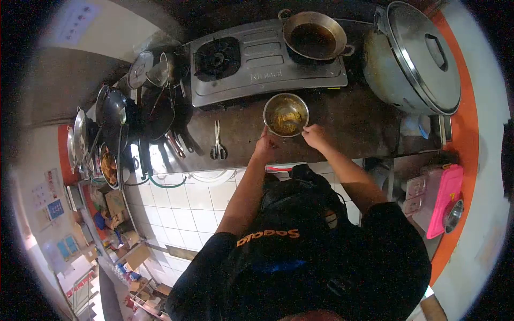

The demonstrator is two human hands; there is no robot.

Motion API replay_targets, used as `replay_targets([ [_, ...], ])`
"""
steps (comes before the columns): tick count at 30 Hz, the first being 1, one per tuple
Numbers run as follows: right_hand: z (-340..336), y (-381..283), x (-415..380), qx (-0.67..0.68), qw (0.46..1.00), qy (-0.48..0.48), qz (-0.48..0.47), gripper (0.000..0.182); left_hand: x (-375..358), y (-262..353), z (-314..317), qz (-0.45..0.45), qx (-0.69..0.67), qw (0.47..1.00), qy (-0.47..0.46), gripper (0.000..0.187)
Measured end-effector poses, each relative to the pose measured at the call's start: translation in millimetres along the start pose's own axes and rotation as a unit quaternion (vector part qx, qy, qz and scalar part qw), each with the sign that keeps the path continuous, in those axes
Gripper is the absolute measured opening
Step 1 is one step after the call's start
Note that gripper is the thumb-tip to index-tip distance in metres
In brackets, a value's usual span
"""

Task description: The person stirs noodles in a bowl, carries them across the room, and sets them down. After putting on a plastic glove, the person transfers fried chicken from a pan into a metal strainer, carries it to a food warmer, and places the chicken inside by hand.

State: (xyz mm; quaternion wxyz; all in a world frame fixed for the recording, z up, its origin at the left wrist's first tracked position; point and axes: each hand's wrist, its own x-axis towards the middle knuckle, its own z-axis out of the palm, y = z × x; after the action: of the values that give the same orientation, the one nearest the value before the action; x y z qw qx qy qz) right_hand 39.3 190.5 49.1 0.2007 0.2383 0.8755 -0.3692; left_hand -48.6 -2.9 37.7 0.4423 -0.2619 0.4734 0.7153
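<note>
Dark shirt (321, 251), round bowl (286, 100), probably steel

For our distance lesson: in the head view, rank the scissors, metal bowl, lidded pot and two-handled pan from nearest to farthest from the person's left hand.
1. Metal bowl: touching the left hand.
2. Scissors: left, on the counter.
3. Two-handled pan: ahead and right, on the stove.
4. Lidded pot: far right.

Black short-sleeved top (342, 262), orange lettering (270, 236) across the front, blue marking (286, 266) nearby, bare forearms (241, 200)
</note>
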Motion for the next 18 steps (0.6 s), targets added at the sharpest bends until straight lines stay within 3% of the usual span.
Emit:
replay_targets([
  [2, 15, 5, 19, 0.079, 0.987, 0.098, 0.101, 0.030, 3, -1, -4, -0.003, 0.021, 1.000, -0.007, 0.079],
  [5, -8, -39, -9, 0.024, 0.987, 0.124, 0.100, 0.025, -7, 4, 0, 0.002, 0.055, 0.998, -0.011, 0.079],
  [6, -2, -42, -9, 0.026, 0.987, 0.123, 0.101, 0.025, -12, 6, 4, 0.011, 0.062, 0.998, -0.012, 0.079],
  [8, 14, -41, -7, 0.023, 0.996, 0.012, 0.082, 0.024, -4, 7, 3, 0.008, 0.057, 0.998, 0.002, 0.078],
  [9, 22, -39, 3, -0.092, 0.996, 0.006, -0.006, 0.025, -5, 4, 4, 0.004, 0.051, 0.999, 0.016, 0.078],
  [10, 29, -33, 10, -0.092, 0.996, 0.004, -0.004, 0.025, -7, 2, 3, 0.002, 0.050, 0.999, 0.016, 0.078],
  [12, 22, -40, 12, 0.045, 0.988, 0.145, 0.027, 0.026, -17, 9, 11, -0.009, 0.069, 0.997, 0.011, 0.077],
  [13, 17, -40, 9, 0.085, 0.982, 0.141, 0.095, 0.028, -16, 10, 12, -0.008, 0.069, 0.998, 0.011, 0.077],
  [14, 13, -41, 5, 0.084, 0.982, 0.141, 0.094, 0.028, -15, 10, 11, 0.000, 0.064, 0.998, 0.007, 0.077],
  [16, 8, -39, 0, 0.040, 0.977, 0.049, 0.201, 0.029, -14, 10, 10, 0.008, 0.057, 0.998, 0.003, 0.076],
  [18, 15, -41, 3, 0.018, 0.986, 0.029, 0.163, 0.030, -15, 10, 12, 0.008, 0.080, 0.997, 0.008, 0.077],
])
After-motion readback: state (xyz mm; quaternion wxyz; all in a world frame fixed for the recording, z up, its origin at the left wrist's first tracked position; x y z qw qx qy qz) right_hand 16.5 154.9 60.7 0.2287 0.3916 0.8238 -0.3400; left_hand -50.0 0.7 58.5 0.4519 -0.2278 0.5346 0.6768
